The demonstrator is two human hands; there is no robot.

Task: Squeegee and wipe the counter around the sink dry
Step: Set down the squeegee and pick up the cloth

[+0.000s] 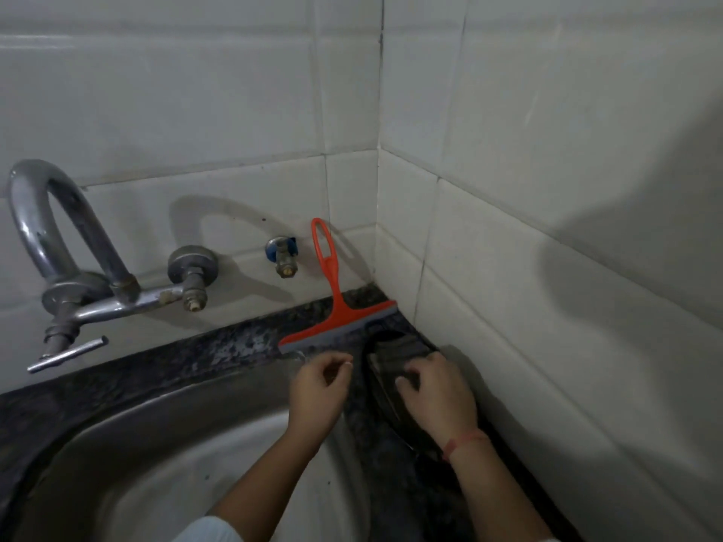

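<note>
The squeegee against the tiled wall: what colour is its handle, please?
Orange-red plastic squeegee handle, head view.

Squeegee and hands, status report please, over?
Left hand loose, empty. Right hand grips cloth on counter. Squeegee leans against wall, untouched. Nothing blocking.

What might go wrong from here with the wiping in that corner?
1. The squeegee stands propped against the tiles just behind the cloth; a forward wipe by the right hand may knock it into the sink.
2. The counter strip here is narrow and dark, so wet patches along the tiles may be missed.
</note>
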